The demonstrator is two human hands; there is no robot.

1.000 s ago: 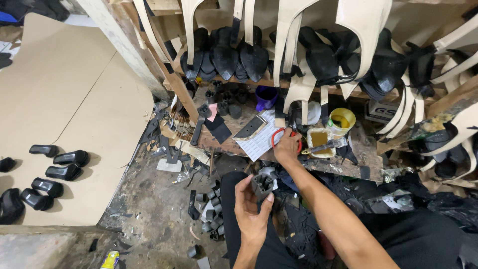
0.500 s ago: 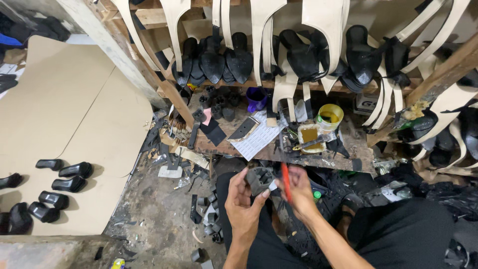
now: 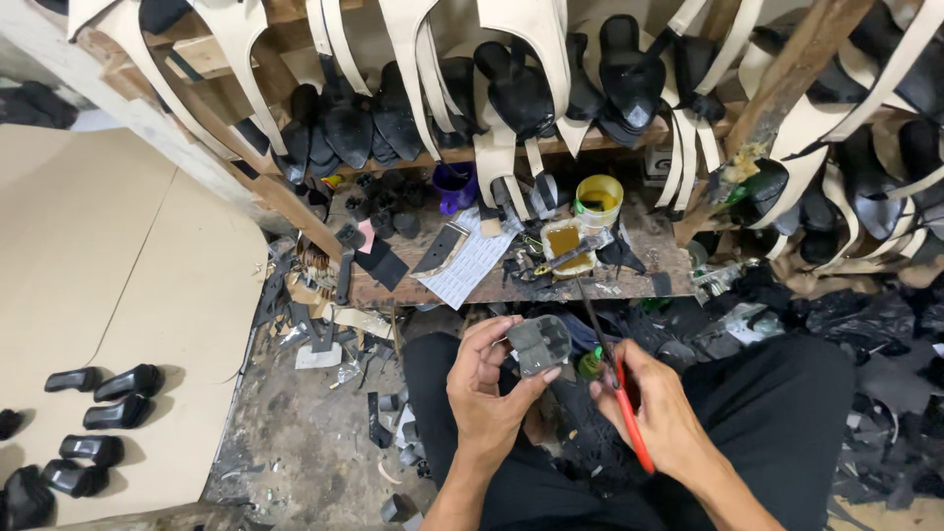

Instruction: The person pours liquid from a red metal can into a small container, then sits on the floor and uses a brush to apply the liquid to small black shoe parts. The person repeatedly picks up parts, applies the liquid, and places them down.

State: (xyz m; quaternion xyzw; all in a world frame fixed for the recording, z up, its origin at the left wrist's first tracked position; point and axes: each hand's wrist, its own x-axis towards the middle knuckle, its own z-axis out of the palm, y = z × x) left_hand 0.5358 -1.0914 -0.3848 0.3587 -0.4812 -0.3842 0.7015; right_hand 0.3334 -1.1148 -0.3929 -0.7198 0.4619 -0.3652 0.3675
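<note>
A wooden rack (image 3: 590, 147) runs across the top of the room, hung with pale sole cut-outs and black shoe parts. Left of it, big cardboard sheets (image 3: 108, 285) cover the floor, with a few black heel blocks (image 3: 103, 393) lined up on them. Below the rack sits a low, cluttered wooden surface (image 3: 649, 246) carrying a yellow tub (image 3: 599, 199), a small open glue tin (image 3: 564, 241) and a printed paper sheet (image 3: 472, 270).

The person sits over all this in black trousers. The left hand (image 3: 489, 391) is clamped around a small dark grey heel piece (image 3: 539, 344), held up over the lap, thumb and fingers pinching its edges. The right hand (image 3: 661, 413) is closed on a red-handled tool (image 3: 621, 393) whose thin dark shaft points up just beside the piece.

I'd judge the risk is the tool slipping off that small piece into the left thumb, since the grip leaves the fingers so near the tip. The glue tin near the surface's edge could also be knocked.
</note>
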